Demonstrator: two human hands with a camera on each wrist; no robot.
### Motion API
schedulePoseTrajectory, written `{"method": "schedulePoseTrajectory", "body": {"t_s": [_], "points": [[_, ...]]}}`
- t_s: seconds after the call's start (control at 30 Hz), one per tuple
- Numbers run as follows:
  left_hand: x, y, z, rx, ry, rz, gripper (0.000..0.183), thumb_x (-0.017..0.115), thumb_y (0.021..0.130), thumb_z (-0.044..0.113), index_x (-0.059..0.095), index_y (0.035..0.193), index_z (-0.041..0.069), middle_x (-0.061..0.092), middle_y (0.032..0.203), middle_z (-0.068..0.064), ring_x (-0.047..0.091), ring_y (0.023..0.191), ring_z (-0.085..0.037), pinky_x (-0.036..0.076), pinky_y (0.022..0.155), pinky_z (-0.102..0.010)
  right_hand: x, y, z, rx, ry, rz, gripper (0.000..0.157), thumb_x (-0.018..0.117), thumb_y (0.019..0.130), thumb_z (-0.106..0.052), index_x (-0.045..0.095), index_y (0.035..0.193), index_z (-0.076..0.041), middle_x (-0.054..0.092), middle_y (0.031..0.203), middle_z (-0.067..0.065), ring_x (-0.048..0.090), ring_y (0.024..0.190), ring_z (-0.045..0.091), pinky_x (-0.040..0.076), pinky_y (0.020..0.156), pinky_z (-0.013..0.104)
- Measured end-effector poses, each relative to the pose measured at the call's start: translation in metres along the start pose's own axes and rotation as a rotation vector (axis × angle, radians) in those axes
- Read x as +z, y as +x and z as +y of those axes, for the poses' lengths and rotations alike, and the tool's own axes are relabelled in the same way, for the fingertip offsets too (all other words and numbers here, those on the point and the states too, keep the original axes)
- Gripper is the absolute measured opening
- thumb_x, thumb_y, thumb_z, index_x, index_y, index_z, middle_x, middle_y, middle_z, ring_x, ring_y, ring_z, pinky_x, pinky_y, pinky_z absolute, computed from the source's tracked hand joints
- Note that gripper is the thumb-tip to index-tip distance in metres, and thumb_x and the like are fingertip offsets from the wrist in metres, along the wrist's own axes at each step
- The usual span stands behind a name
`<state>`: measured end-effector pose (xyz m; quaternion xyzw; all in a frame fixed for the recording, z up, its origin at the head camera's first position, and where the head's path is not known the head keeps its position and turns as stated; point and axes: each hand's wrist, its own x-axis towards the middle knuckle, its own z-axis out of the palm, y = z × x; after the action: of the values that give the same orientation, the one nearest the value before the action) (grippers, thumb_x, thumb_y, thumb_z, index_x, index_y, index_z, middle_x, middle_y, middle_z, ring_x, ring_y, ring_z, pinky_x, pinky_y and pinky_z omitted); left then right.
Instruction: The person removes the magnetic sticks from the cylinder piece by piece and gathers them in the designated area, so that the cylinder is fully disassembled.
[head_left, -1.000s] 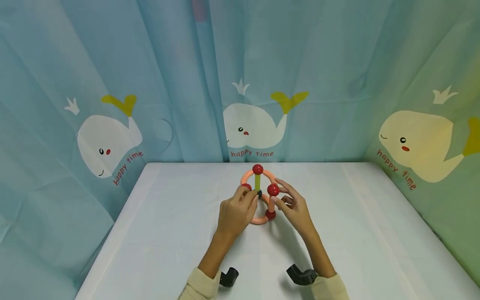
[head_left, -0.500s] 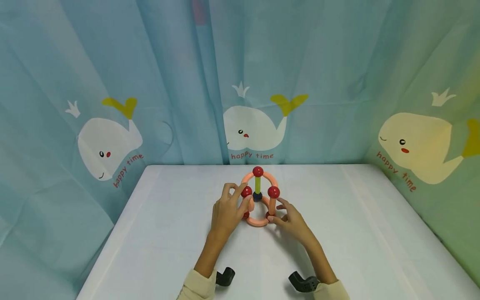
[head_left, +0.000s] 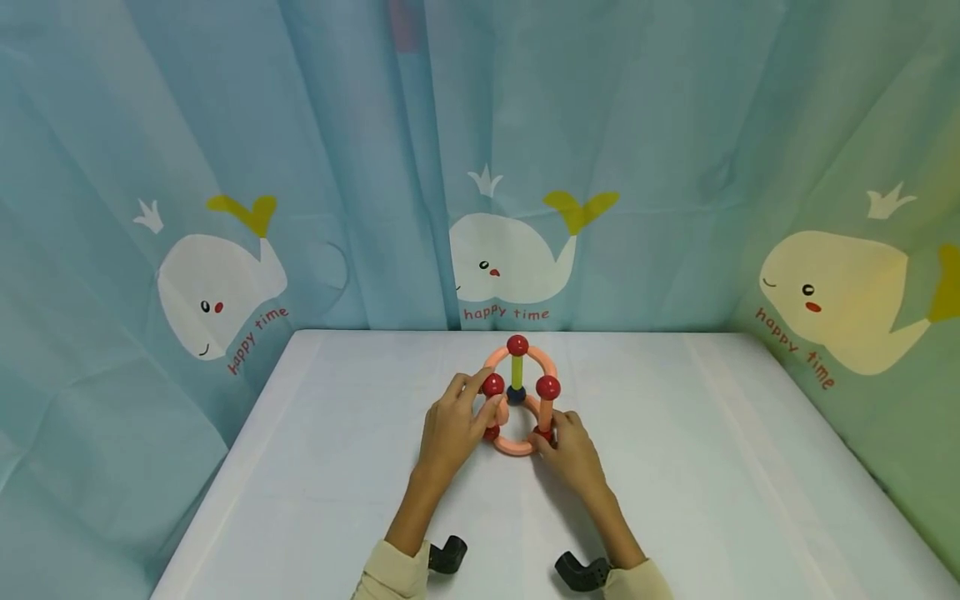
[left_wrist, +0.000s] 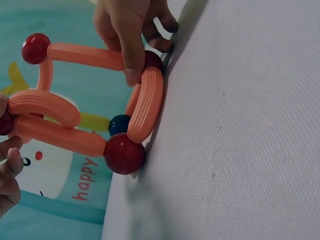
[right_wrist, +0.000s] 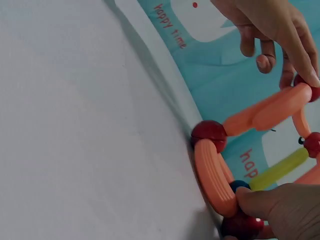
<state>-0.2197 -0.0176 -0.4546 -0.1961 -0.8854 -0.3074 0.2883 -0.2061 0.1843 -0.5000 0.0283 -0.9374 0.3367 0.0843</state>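
Two hands are gripping a ball-and-rod frame

The frame (head_left: 517, 379) is standing upright on the table (head_left: 337, 467), near the far edge, with its lower balls resting on the surface. The left hand (head_left: 447, 429) is pinching the upper left ball (head_left: 492, 384) between thumb and fingers. From that ball a short curved rod (left_wrist: 47, 106) is hanging, its other end lying just beside the left upright (left_wrist: 62, 134); whether they are touching is hard to tell. The lower left ball (left_wrist: 125, 153) is supporting that upright. The right hand (head_left: 576, 454) is gripping the lower right ball (right_wrist: 242, 226), its thumb reaching over the front arc (right_wrist: 214, 177). Above it, the upper right ball (head_left: 548, 387) is sitting on an orange upright. At the back, a yellow rod (right_wrist: 280, 170) is joining the blue ball (head_left: 516, 395) to the top red ball (head_left: 517, 345). A whale-print curtain (head_left: 645, 100) is hanging behind.
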Motion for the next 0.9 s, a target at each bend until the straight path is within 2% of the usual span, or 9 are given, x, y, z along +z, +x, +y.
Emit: {"method": "schedulePoseTrajectory", "body": {"t_s": [0.13, 0.23, 0.37, 0.5, 0.63, 0.73, 0.9], "points": [[0.0, 0.0, -0.001, 0.002, -0.002, -0.012, 0.04, 0.063, 0.095, 0.035, 0.059, 0.132, 0.019, 0.063, 0.099, -0.003, 0.057, 0.065, -0.01, 0.048, 0.057, -0.019, 0.002, 0.0, -0.002, 0.012, -0.015, 0.044, 0.036, 0.075, 0.084, -0.022, 0.064, 0.11, 0.001, 0.056, 0.096, 0.015, 0.049, 0.075, 0.021, 0.038, 0.063, 0.032], [-0.001, 0.001, -0.001, 0.016, 0.002, -0.003, 0.04, 0.064, 0.094, 0.036, 0.06, 0.13, 0.018, 0.061, 0.099, -0.004, 0.054, 0.062, -0.009, 0.045, 0.054, -0.018, 0.003, 0.001, -0.001, -0.001, -0.016, 0.067, 0.033, 0.075, 0.083, -0.02, 0.065, 0.106, 0.0, 0.057, 0.093, 0.014, 0.049, 0.074, 0.021, 0.038, 0.063, 0.032], [-0.004, 0.001, -0.001, 0.043, 0.007, 0.002, 0.042, 0.067, 0.092, 0.037, 0.062, 0.129, 0.017, 0.055, 0.109, -0.006, 0.049, 0.063, -0.008, 0.039, 0.05, -0.015, 0.001, 0.004, 0.002, -0.017, -0.007, 0.056, 0.027, 0.075, 0.082, -0.02, 0.067, 0.1, -0.002, 0.057, 0.088, 0.013, 0.048, 0.073, 0.02, 0.037, 0.062, 0.031], [-0.006, 0.001, -0.001, 0.091, -0.02, -0.029, 0.042, 0.068, 0.091, 0.037, 0.062, 0.128, 0.018, 0.051, 0.122, -0.005, 0.05, 0.069, -0.008, 0.038, 0.052, -0.013, -0.005, 0.009, 0.008, -0.028, 0.014, 0.027, 0.022, 0.077, 0.081, -0.018, 0.067, 0.095, -0.004, 0.059, 0.087, 0.011, 0.048, 0.073, 0.019, 0.038, 0.063, 0.03], [-0.008, -0.001, -0.002, 0.182, -0.043, -0.054, 0.039, 0.069, 0.091, 0.035, 0.063, 0.126, 0.019, 0.052, 0.129, -0.004, 0.056, 0.074, -0.008, 0.042, 0.057, -0.013, -0.013, 0.014, 0.015, -0.031, 0.075, -0.033, 0.021, 0.077, 0.081, -0.015, 0.067, 0.096, -0.004, 0.061, 0.088, 0.011, 0.049, 0.066, 0.015, 0.04, 0.057, 0.026], [-0.008, -0.002, -0.002, 0.251, -0.057, -0.06, 0.038, 0.069, 0.092, 0.032, 0.064, 0.125, 0.016, 0.055, 0.129, -0.002, 0.059, 0.078, -0.008, 0.045, 0.06, -0.013, -0.017, 0.02, 0.022, -0.026, 0.133, -0.102, 0.026, 0.076, 0.083, -0.014, 0.066, 0.104, -0.003, 0.062, 0.089, 0.01, 0.048, 0.059, 0.012, 0.039, 0.052, 0.023], [-0.008, -0.005, -0.001, 0.303, -0.116, -0.079, 0.04, 0.072, 0.089, 0.028, 0.064, 0.127, 0.015, 0.06, 0.13, 0.001, 0.065, 0.091, -0.008, 0.048, 0.067, -0.013, -0.024, 0.032, 0.033, -0.03, 0.155, -0.221, 0.042, 0.075, 0.085, -0.019, 0.062, 0.122, -0.002, 0.064, 0.091, 0.009, 0.047, 0.059, 0.012, 0.038, 0.052, 0.023]]}}
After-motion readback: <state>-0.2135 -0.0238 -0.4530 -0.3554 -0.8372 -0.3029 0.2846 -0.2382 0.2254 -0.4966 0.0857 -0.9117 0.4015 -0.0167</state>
